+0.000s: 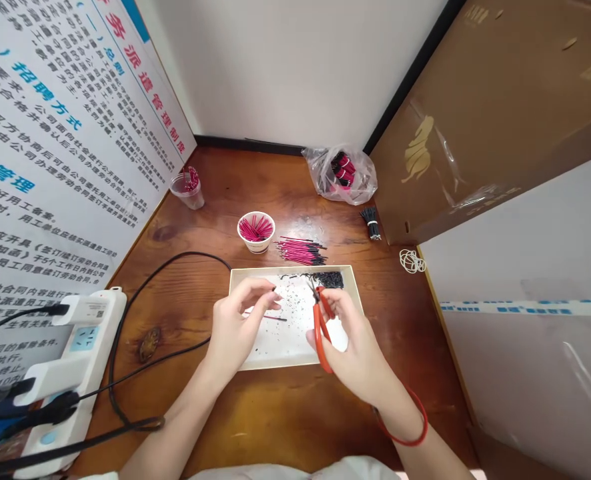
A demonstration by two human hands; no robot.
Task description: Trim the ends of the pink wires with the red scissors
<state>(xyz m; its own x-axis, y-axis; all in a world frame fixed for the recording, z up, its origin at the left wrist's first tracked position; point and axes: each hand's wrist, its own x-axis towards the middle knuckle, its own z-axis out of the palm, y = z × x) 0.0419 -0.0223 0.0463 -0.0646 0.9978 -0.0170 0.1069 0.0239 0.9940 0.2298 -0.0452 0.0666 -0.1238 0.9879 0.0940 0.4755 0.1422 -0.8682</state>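
Over the left part of a shallow white box (295, 353), my left hand (240, 320) is closed in a pinch. A tiny dark bit shows at its fingertips, too small to name. Below those fingers a thin pink wire with a black end (275, 319) runs out from behind the hand; I cannot tell whether it is held. My right hand (353, 340) grips red-handled pliers (320, 333), the jaws pointing up and away over the box and looking slightly apart. Small clippings are scattered on the box floor, and a heap of black pieces (329, 279) lies in its far right corner.
Behind the box are a pile of pink-and-black wires (300, 251) and a white cup of pink wires (256, 233). Farther off are a clear cup (188, 190), a plastic bag (343, 175), a black wire bundle (371, 223) and white bands (412, 261). A power strip (75, 373) and cables lie left.
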